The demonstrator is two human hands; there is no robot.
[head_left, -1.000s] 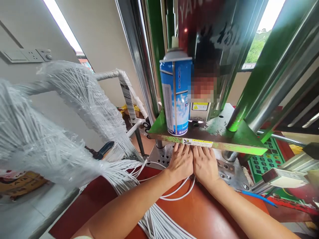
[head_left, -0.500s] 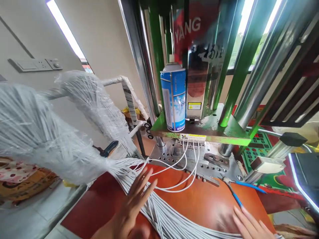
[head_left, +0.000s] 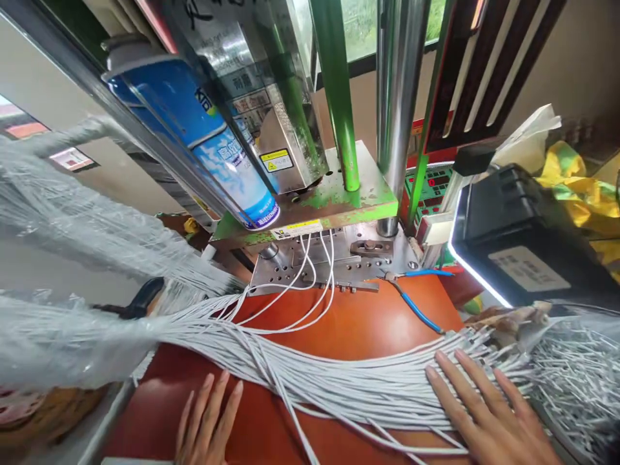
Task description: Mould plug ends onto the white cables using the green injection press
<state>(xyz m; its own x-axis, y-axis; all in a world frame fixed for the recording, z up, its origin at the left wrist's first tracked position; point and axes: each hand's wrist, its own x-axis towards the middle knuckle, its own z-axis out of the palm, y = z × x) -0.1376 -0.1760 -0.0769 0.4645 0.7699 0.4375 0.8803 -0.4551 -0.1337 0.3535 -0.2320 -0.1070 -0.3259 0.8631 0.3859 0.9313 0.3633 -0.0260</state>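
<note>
White wire bundle [head_left: 300, 381] now sweeps across the lower frame to a fanned-out end at lower right, where before it dropped toward the bottom edge. Right hand [head_left: 489, 413] lies spread flat on it; left hand [head_left: 208, 420] sits open, fingers apart, just below it at lower left. A few wires loop up onto the metal die plate [head_left: 349, 268], with blue-handled pliers [head_left: 416, 303] beside them on the orange table [head_left: 358, 329].
</note>
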